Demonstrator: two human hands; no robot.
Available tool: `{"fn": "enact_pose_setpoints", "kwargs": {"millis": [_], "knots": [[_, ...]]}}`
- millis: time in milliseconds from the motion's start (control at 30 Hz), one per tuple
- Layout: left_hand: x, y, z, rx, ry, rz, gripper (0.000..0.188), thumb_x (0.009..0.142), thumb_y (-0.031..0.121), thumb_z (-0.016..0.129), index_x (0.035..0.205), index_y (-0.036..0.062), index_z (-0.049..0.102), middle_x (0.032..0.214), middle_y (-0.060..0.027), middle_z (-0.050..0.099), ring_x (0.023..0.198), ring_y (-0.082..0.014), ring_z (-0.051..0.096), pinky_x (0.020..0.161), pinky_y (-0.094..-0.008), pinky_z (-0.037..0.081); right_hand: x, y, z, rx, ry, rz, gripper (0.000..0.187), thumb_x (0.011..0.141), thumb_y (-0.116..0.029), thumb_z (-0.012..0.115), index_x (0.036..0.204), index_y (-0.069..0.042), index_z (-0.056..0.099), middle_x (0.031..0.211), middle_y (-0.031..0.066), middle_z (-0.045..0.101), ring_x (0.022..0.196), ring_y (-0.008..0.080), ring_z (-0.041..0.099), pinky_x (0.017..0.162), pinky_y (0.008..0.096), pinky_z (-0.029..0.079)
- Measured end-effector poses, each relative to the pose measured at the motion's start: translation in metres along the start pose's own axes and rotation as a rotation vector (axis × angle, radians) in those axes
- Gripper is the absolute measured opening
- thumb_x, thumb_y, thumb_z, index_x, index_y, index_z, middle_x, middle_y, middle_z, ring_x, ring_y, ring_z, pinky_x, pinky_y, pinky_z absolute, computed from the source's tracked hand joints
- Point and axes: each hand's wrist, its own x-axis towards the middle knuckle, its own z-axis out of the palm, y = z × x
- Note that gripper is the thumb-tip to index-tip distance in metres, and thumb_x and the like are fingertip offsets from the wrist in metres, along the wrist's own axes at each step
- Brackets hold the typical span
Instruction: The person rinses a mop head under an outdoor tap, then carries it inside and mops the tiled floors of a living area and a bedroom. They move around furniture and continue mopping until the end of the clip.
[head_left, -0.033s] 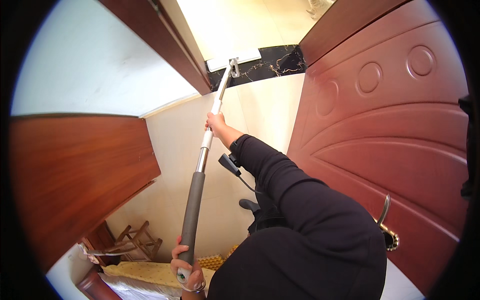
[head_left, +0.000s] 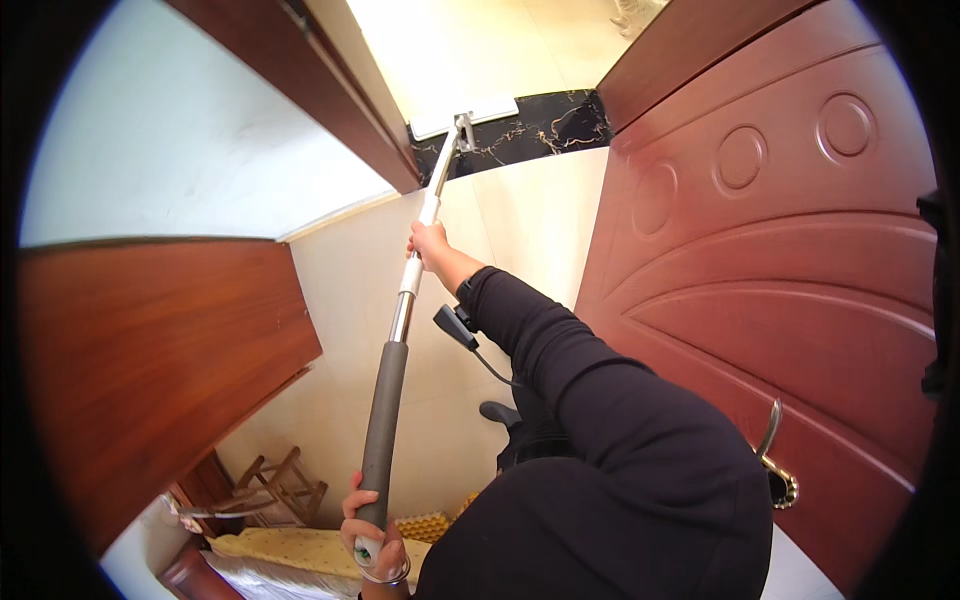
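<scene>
A flat mop (head_left: 385, 405) with a long silver, white and grey handle slants from the lower left up to the doorway. My left hand (head_left: 370, 530), wearing a bracelet, is wrapped round the bottom end of its grey foam grip. Higher up, my right hand (head_left: 430, 246) grips the white section of the pole, its black-sleeved arm reaching across from the right. The white mop head (head_left: 487, 111) lies flat at the far edge of a black marbled threshold (head_left: 550, 125), close to the left door frame. Its hinge joint stands over the dark stone.
A red-brown panelled door (head_left: 780, 260) with a metal handle (head_left: 770, 430) stands open on the right. On the left are a wooden cabinet (head_left: 170, 360) and the door frame (head_left: 370, 110). A small wooden stool (head_left: 285, 485) and a bed with yellow cloth (head_left: 290, 545) are at lower left.
The mop head and upper pole have shifted very slightly left along the threshold. Both hands keep their hold on the handle.
</scene>
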Motion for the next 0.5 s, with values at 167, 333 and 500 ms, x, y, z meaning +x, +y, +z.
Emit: {"fn": "enact_pose_setpoints", "kwargs": {"millis": [167,333,500], "knots": [[0.113,-0.020,0.038,0.479,-0.474,0.092,0.025,0.054,0.005,0.065,0.065,0.0145,0.045,0.096,-0.0103,0.055,0.106,-0.0345,0.045,0.099,-0.0536,0.023,0.096,-0.078,0.026,0.042,-0.031,-0.038,0.015,0.084,-0.018,0.050,0.085,-0.005,0.042,0.060,0.0054,0.044,0.044,0.0140,0.044,0.037,0.0295,0.041],[0.163,-0.004,0.050,0.409,-0.385,0.367,0.026,0.066,0.022,0.063,0.054,0.0127,0.042,0.061,-0.0009,0.049,0.076,-0.0211,0.051,0.098,-0.0489,0.026,0.113,-0.096,0.050,0.113,-0.130,-0.059,0.018,0.085,-0.019,0.050,0.081,-0.002,0.044,0.059,0.0063,0.046,0.046,0.0162,0.047,0.041,0.0316,0.043],[0.173,0.077,0.022,0.217,-0.448,0.663,0.021,0.063,0.022,0.052,0.057,0.0128,0.034,0.051,0.0006,0.036,0.050,-0.0127,0.038,0.066,-0.0334,0.034,0.032,-0.066,0.077,0.410,-0.136,-0.025,0.016,0.082,-0.015,0.044,0.081,0.002,0.043,0.057,0.0095,0.045,0.045,0.0210,0.048,0.041,0.0363,0.045]]}}
